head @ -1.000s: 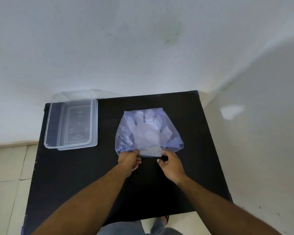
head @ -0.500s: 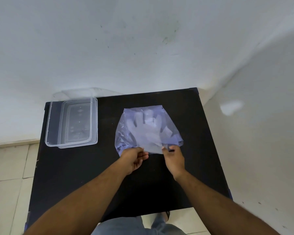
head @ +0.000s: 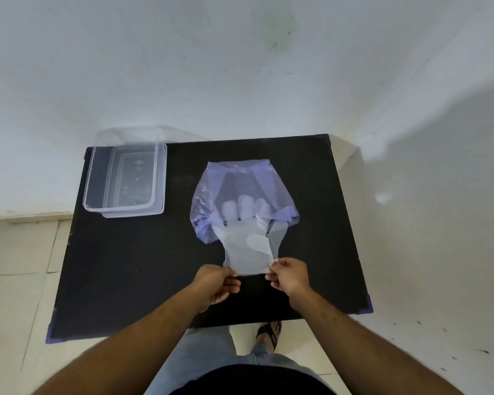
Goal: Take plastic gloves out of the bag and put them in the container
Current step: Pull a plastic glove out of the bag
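A thin bluish plastic bag (head: pixel 240 183) lies flat in the middle of the black table (head: pixel 126 266). A stack of translucent plastic gloves (head: pixel 247 252) sticks halfway out of the bag's near opening, fingertips still inside. My left hand (head: pixel 216 283) pinches the left corner of the gloves' cuff. My right hand (head: pixel 290 276) pinches the right corner. A clear rectangular plastic container (head: pixel 97 178) stands open at the table's far left corner, well away from both hands.
The table stands against a white wall (head: pixel 240 67) in a corner, with tiled floor (head: pixel 17 266) to its left. A sandalled foot (head: pixel 270 333) and my legs show below the table's near edge.
Both hands have pulled the gloves toward me, so the stack is now halfway out of the bag. The bag has stretched out lengthwise on the table.
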